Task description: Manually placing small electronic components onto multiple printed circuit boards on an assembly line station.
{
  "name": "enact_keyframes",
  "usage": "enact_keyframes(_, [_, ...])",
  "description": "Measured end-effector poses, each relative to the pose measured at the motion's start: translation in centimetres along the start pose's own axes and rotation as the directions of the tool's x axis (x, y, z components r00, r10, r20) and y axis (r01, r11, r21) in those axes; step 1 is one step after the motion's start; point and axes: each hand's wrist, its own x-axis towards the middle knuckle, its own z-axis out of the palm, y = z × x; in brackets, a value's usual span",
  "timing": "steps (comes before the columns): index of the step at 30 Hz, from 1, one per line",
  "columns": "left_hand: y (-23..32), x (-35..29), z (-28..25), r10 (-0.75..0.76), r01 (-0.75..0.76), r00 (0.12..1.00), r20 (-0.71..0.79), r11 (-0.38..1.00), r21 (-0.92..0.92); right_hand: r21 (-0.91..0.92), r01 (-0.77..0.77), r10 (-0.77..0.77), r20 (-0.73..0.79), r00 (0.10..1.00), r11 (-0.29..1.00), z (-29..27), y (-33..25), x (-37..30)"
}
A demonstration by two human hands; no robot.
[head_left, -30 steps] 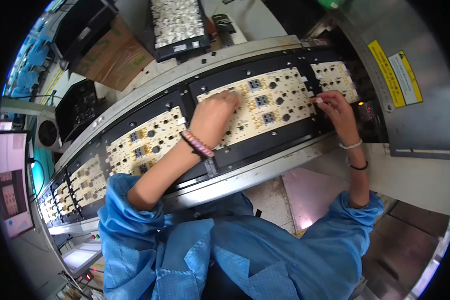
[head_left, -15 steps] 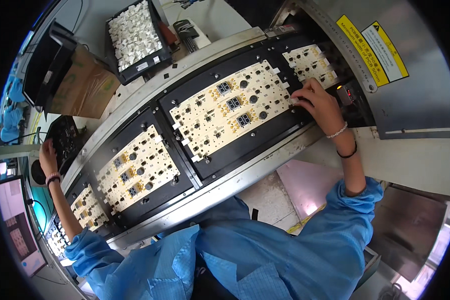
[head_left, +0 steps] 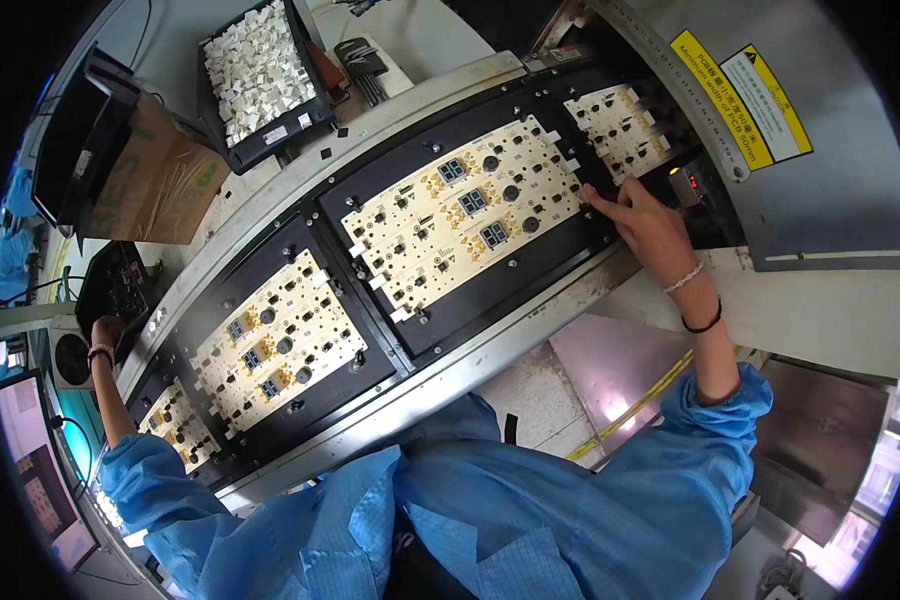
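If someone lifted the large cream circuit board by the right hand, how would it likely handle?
The circuit board is probably stiff: it lies flat in its black carrier. It looks thin, so likely light for its size. Its raised round black parts seem apt to be damaged if knocked.

One fisheye camera, worn on the person's head (the left of a side-by-side pair), looks steeply down and forward from above the blue sleeves (head_left: 160,485), which enter from the lower edge. The wide, fairly near view takes in the left hand (head_left: 108,331) close to its left rim, the right hand (head_left: 654,232), and circuit boards (head_left: 430,235) ranged diagonally between them.
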Motion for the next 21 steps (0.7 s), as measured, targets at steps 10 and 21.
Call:
enact_keyframes(10, [0.9,-3.3,-0.5,-0.072,0.078,0.983,-0.166,0.997,0.029,0.007,-0.045,0.046,-0.127,0.991,0.999,0.5,-1.4,5.5])
enact_keyframes(21, [12.4,-11.4,-0.7,-0.229,-0.324,0.750,-0.620,0.690,-0.647,0.086,-0.054,0.069,-0.187,0.980,0.995,0.3,-1.2,3.9])
